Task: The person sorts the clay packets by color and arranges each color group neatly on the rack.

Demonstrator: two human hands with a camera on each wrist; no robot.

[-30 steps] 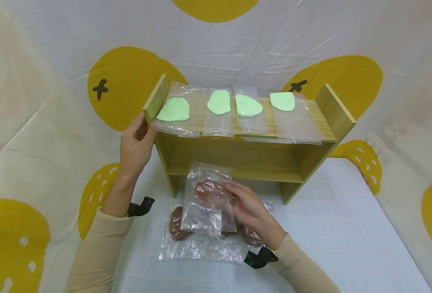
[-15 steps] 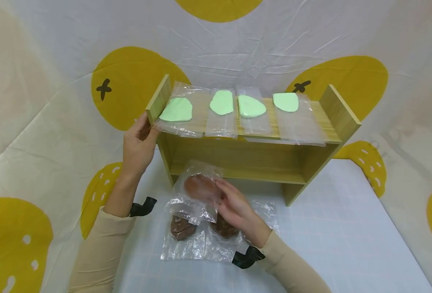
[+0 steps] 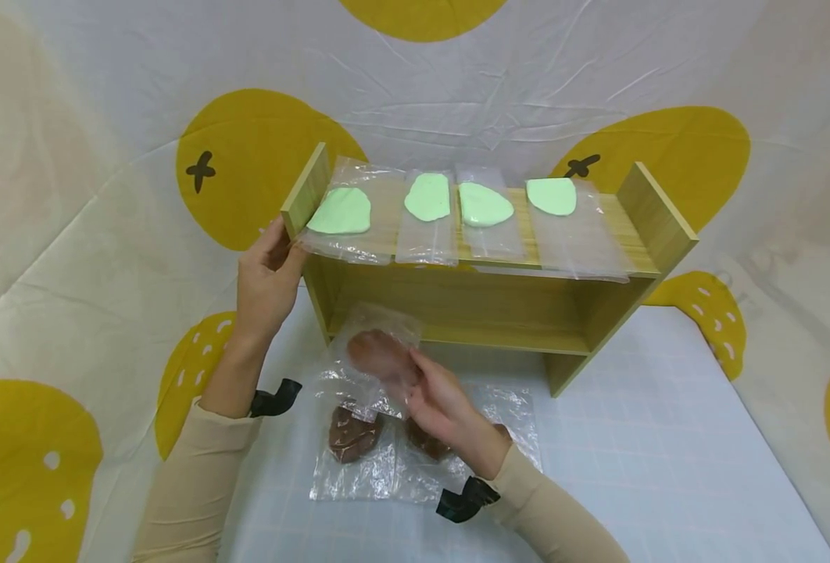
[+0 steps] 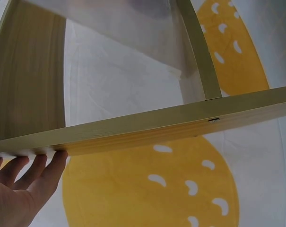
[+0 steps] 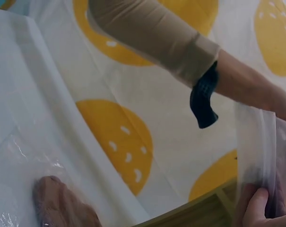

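My right hand (image 3: 443,399) pinches a clear plastic bag (image 3: 387,317) holding a flat brown clay-like piece (image 3: 376,353). This bag hangs in the air before the lower board of a wooden shelf (image 3: 457,305), above other bags on the table. In the right wrist view, thumb and fingers close on the bag (image 5: 256,142). My left hand (image 3: 267,277) holds the shelf's left side panel at its front edge; in the left wrist view its fingertips (image 4: 60,156) touch the panel's outer face. On the top board lie several bags with pale green flat pieces (image 3: 341,211).
Beneath my right hand, clear bags (image 3: 352,481) with brown lumps (image 3: 353,438) lie on the pale tablecloth (image 3: 633,438), partly hidden by that hand. Behind the shelf hangs a white cloth (image 3: 457,94) with yellow shapes. A dark band (image 3: 277,397) is on the left wrist.
My right hand has moved left and slightly up with the bag, uncovering more of the brown lumps below. The left hand keeps its place on the shelf.
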